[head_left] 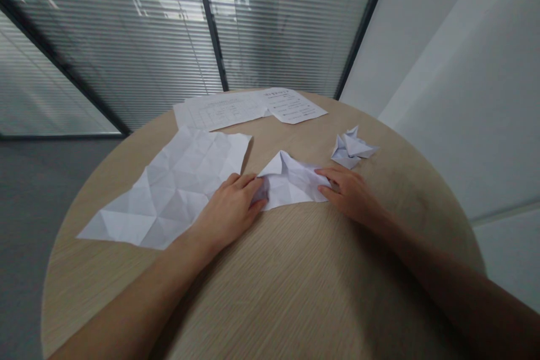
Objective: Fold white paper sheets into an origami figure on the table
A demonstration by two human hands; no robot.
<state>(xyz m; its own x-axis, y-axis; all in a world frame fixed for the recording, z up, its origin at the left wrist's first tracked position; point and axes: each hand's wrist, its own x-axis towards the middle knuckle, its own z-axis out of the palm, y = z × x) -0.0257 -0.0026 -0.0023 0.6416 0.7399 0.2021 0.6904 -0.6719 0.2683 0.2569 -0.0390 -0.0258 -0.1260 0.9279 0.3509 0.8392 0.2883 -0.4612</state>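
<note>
Between my two hands lies a partly folded sheet of white paper (291,183), creased and with a raised peak at its far edge. My left hand (234,202) grips the paper's left end, thumb at the near side and fingers over it. The right end is pinched between the thumb and fingers of my right hand (352,191). Left of my left hand a large white sheet (169,191) is spread on the table, covered in triangular creases. Beyond my right hand sits a folded paper star shape (352,148) with several points.
Printed sheets of paper (228,109) overlap at the far edge of the round wooden table (261,292). Behind the table stand glass panels with blinds (295,28), and a white wall (455,67) rises on the right.
</note>
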